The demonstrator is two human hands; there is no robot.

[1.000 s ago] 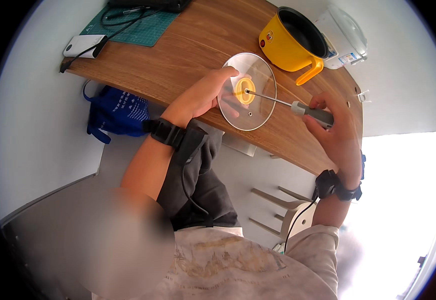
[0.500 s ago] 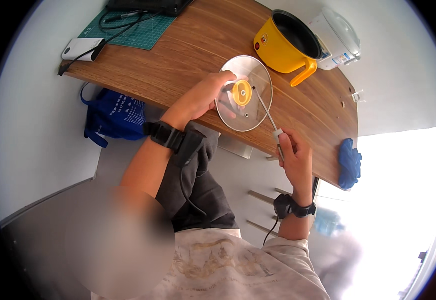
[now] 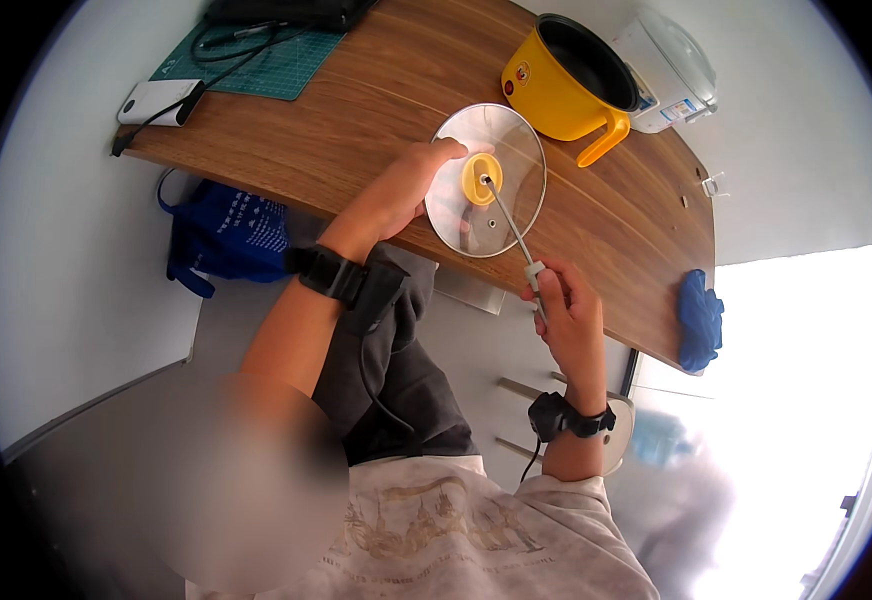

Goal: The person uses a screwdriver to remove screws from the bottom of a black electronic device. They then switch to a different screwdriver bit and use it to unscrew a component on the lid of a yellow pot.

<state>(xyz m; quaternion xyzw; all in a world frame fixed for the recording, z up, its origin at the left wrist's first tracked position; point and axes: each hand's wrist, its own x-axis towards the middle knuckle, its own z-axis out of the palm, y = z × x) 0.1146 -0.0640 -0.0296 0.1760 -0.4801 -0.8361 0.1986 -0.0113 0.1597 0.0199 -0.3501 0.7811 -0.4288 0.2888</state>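
My left hand (image 3: pixel 403 186) grips the left rim of a round clear glass lid (image 3: pixel 501 215) with a yellow knob (image 3: pixel 481 178) at its centre, holding it above the wooden table's near edge. My right hand (image 3: pixel 566 312) is closed around the handle of a screwdriver (image 3: pixel 511 228). The screwdriver's thin metal shaft runs up and left, and its tip sits at the middle of the yellow knob. Both wrists wear black bands with cables.
A yellow electric pot (image 3: pixel 568 82) with a side handle stands behind the lid, next to a white appliance (image 3: pixel 668 70). A green cutting mat (image 3: pixel 256 62) and a white device (image 3: pixel 159 100) lie at the table's (image 3: pixel 356 110) left. A blue cloth (image 3: pixel 700 318) sits at the right end, a blue bag (image 3: pixel 224 238) below.
My right hand has dropped lower and nearer to me, swinging the screwdriver from roughly level to steeply angled, tip still on the knob. The lid has stayed in my left hand.
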